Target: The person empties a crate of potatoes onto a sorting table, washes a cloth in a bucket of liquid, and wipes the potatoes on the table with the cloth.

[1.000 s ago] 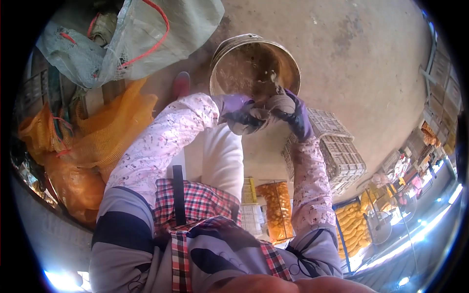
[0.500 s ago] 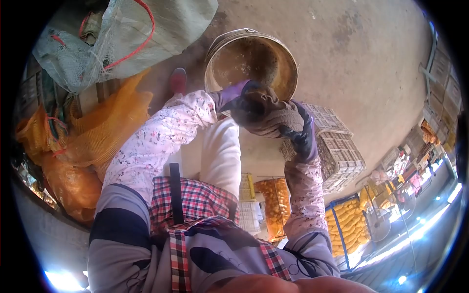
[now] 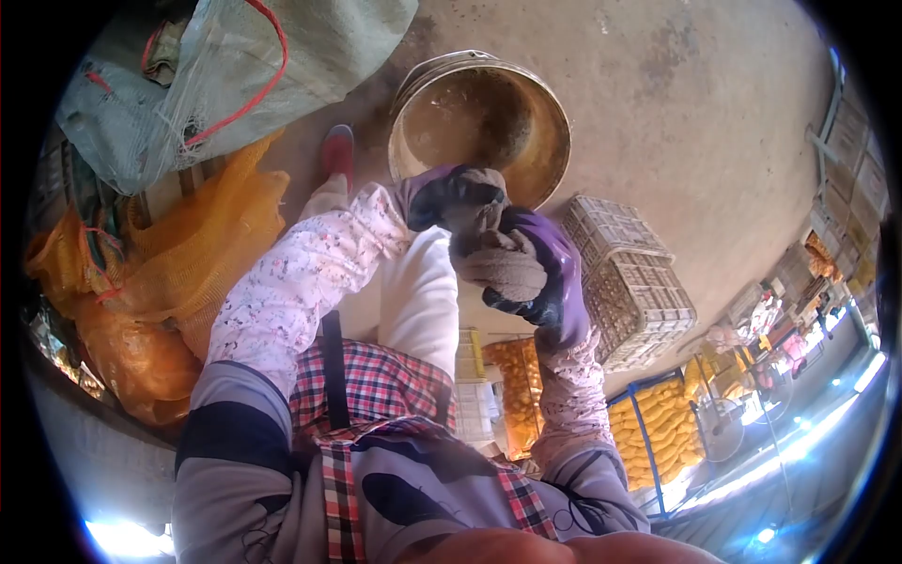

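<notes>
My left hand (image 3: pixel 437 199), in a purple and black glove, is closed on one end of a grey-brown cloth (image 3: pixel 507 268). My right hand (image 3: pixel 554 268), gloved alike, grips the other end, lower and to the right. The cloth looks bunched and twisted between the two fists. Just beyond my hands a large round bucket (image 3: pixel 556 122) stands on the floor, its inside stained brown with what looks like murky liquid at the bottom. The cloth is on the near side of the bucket's rim.
Stacked crates (image 3: pixel 639 310) stand right of the bucket. Orange mesh sacks (image 3: pixel 150 367) and a pale woven sack (image 3: pixel 319 75) with red cord lie at the left. Yellow filled sacks (image 3: pixel 658 432) are behind blue posts at the lower right. A red shoe (image 3: pixel 337 150) shows left of the bucket.
My right hand has moved left and turned over, closing in on my left hand. The cloth, spread and sagging before, is now bunched and twisted, slightly nearer my body.
</notes>
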Motion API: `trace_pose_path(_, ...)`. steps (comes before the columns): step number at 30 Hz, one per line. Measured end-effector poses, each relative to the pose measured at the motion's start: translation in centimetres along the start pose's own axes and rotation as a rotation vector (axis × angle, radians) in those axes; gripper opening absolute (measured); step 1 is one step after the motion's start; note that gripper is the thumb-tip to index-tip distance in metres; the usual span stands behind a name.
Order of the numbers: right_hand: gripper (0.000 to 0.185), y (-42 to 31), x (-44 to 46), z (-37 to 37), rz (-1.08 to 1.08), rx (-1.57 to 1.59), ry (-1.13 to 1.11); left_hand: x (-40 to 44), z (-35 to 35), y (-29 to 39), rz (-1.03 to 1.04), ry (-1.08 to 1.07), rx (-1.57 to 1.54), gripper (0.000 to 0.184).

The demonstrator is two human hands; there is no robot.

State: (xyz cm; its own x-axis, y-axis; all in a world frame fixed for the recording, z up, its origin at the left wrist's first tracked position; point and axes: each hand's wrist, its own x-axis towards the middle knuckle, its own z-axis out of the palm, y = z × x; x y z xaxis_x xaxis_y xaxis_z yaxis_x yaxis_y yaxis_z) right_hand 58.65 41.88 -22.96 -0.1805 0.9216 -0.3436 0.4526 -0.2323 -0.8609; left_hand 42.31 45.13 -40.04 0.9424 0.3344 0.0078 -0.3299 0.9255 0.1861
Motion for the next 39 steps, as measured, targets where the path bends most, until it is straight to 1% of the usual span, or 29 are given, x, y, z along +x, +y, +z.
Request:
trace_pose_path(1, 0.056, 0.5, -0.7, 0.4, 0.087, 0.069, 0.071, -0.1, 0.7, 1.2, -0.003, 0.046, 0.204, 0.023)
trace_pose_path(2, 0.057, 0.8, -1.8, 0.9, 0.174, 0.138, 0.144, -0.4, 2.0, 2.1, 0.079, 0.072, 0.431, 0.021)
trace_pose_path(3, 0.054, 0.5, -2.4, 1.0, 0.288, 0.207, 0.176, -0.7, 3.1, 2.2, 0.161, 0.098, 0.657, 0.019)
trace_pose_path(4, 0.053, 0.1, -2.9, 1.0, 0.400, 0.278, 0.217, -1.0, 3.8, 1.8, 0.130, 0.180, 0.477, 0.024)
trace_pose_path(6, 0.050, 0.2, -3.1, 1.6, 0.427, 0.359, 0.354, -1.5, 6.0, 1.4, 0.066, 0.593, 0.080, 0.028)
trace_pose_path(8, 0.038, 1.9, -4.7, 3.5, 0.363, 0.325, 0.494, -2.2, 5.9, 1.2, 0.102, 0.644, -0.489, 0.042)
trace_pose_path(9, 0.034, 2.8, -5.5, 4.5, 0.332, 0.304, 0.563, -1.9, 6.8, 1.5, 0.102, 0.687, -0.593, 0.045)
trace_pose_path(11, 0.029, 3.0, -4.7, 4.6, 0.597, 0.652, 0.546, -1.8, 10.1, 3.0, 0.096, 0.776, -0.801, 0.049)
trace_pose_path(13, 0.028, 2.7, -3.5, 4.6, 0.656, 0.981, 0.555, -1.5, 11.2, 3.6, 0.275, 0.738, 0.254, 0.051)
trace_pose_path(15, 0.032, 1.5, -2.2, 4.2, 0.714, 1.297, 0.617, -1.3, 11.9, 4.1, 0.429, 0.553, 1.304, 0.052)
trace_pose_path(16, 0.033, 2.1, -2.3, 4.2, 0.780, 1.285, 0.579, -1.2, 12.2, 4.7, 0.390, 0.542, 1.384, 0.048)
trace_pose_path(19, 0.034, 2.3, -1.3, 3.3, 0.815, 1.014, 0.437, -0.3, 12.8, 5.8, 0.467, 0.391, 1.520, 0.042)
trace_pose_path(20, 0.037, 3.0, -1.5, 3.0, 0.737, 0.824, 0.305, 0.1, 12.9, 5.8, 0.454, 0.355, 1.576, 0.043)
trace_pose_path(23, 0.040, -0.5, 2.2, 0.7, 0.931, 1.032, 0.152, 1.5, 12.9, 6.3, 0.419, 0.242, 1.593, 0.038)
trace_pose_path(24, 0.042, 3.2, 0.4, 1.1, 0.843, 1.057, 0.063, 1.8, 12.7, 6.0, 0.431, 0.246, 1.601, 0.039)
trace_pose_path(27, 0.042, 4.1, 0.8, 0.5, 0.879, 1.189, 0.059, 2.9, 12.1, 6.3, 0.338, 0.114, 1.632, 0.038)
trace_pose_path(28, 0.041, 4.7, 1.0, 0.5, 0.860, 1.195, 0.019, 3.6, 11.9, 6.4, 0.439, 0.117, 1.572, 0.023)
trace_pose_path(31, 0.041, 5.6, 1.5, 0.5, 0.776, 1.187, -0.138, 4.3, 11.4, 6.4, 0.493, 0.092, 1.580, 0.021)
trace_pose_path(32, 0.041, 5.7, 1.7, 0.3, 0.737, 1.169, -0.190, 4.4, 11.3, 6.4, 0.462, 0.052, 1.594, 0.020)
trace_pose_path(35, 0.041, 5.9, 2.3, -0.6, 0.606, 1.051, -0.353, 4.8, 11.2, 6.5, 0.424, -0.024, 1.634, 0.019)
trace_pose_path(39, 0.041, 7.8, 3.5, -0.5, 0.384, 0.841, -0.485, 5.0, 9.9, 5.6, 0.485, -0.110, 1.626, 0.014)
